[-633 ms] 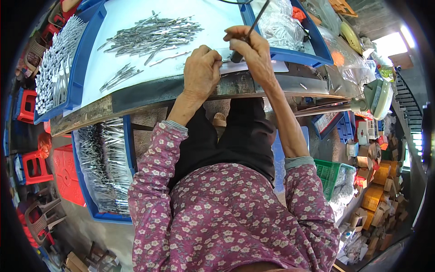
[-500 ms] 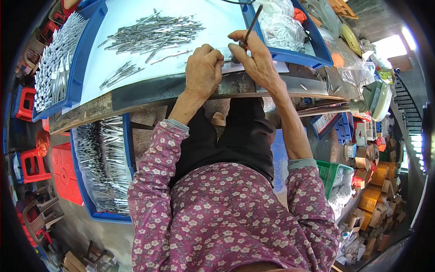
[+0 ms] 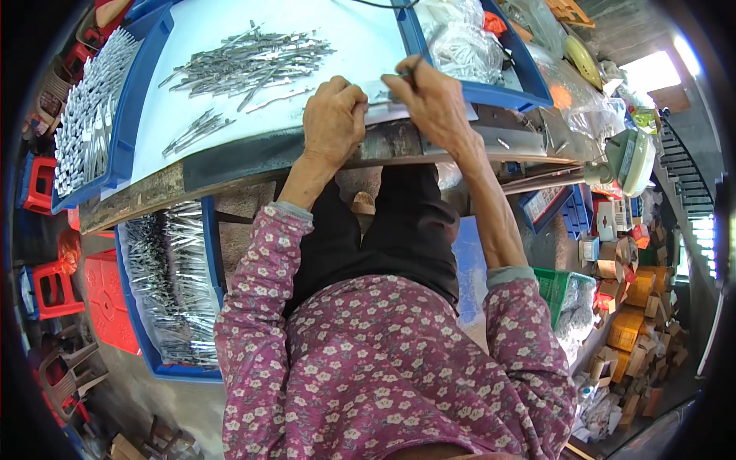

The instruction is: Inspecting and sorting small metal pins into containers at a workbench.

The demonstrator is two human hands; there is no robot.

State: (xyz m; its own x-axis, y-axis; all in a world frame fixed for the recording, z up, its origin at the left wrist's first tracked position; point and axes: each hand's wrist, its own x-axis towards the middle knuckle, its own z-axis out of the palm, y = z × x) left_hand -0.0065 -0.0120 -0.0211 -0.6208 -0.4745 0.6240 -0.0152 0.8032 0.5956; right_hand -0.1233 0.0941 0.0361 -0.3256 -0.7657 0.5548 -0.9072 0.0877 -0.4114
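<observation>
Left hand (image 3: 333,123) over near edge of bench (image 3: 245,159): grip together, contents hidden. Right hand (image 3: 442,111) just right: grip clamped on dark tool (image 3: 412,75), blurred. Metal pieces (image 3: 253,61) heaped far left of hands.

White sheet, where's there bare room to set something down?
The white sheet is bare between the metal heap and right blue tray, and in a narrower strip between the small cluster and left blue tray. It's crowded under the heap and around the left hand and right hand.
</observation>
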